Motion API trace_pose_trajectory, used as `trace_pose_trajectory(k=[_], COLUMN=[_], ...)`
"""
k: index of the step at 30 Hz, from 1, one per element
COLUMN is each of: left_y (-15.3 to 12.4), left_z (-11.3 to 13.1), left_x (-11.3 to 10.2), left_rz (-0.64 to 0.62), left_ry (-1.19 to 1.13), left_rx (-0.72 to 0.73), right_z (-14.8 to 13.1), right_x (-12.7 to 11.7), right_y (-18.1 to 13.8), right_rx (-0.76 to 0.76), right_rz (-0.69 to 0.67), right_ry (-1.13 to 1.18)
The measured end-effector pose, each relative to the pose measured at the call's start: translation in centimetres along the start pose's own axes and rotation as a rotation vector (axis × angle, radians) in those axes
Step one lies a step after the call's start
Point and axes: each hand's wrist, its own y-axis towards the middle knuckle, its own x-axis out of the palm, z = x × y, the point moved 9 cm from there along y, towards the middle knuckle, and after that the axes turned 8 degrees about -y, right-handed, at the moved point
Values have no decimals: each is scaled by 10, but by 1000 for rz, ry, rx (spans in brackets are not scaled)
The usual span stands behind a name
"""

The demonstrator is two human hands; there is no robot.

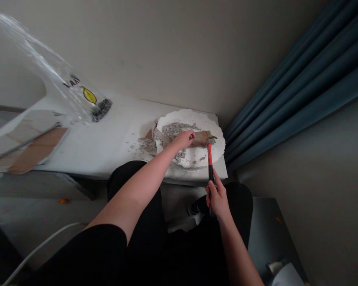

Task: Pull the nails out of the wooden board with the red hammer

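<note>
A hammer (210, 157) with a red and black handle is in my right hand (219, 198), fingers wrapped round the lower grip. Its metal head lies against the right end of a brown, block-shaped piece (201, 139), whose kind I cannot make out. My left hand (184, 139) is closed at the left end of that piece and appears to grip it; the fingers are partly hidden. Beneath both is a white sheet with a scalloped edge (219, 153). Grey crumbled rubble (174, 129) is heaped on its left half, with loose chips nearer me.
The white table (116, 139) runs along the wall, with grit scattered left of the sheet. A clear plastic bag (77, 91) with a yellow print stands farther left, near brown cardboard (38, 151). Blue curtains (286, 91) hang close on the right. A white cable (41, 246) runs lower left.
</note>
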Motion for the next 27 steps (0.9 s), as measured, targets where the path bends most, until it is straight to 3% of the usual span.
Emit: trace_pose_trajectory(k=[10, 27], left_y=[-2, -5], left_z=[-17, -16], left_x=[0, -1], left_rz=[-20, 2], left_ry=[-19, 37], left_rx=[-28, -63], right_z=[10, 9], right_x=[-3, -2], right_y=[5, 4], right_rx=[9, 13], right_rz=[12, -4], right_ry=[20, 11])
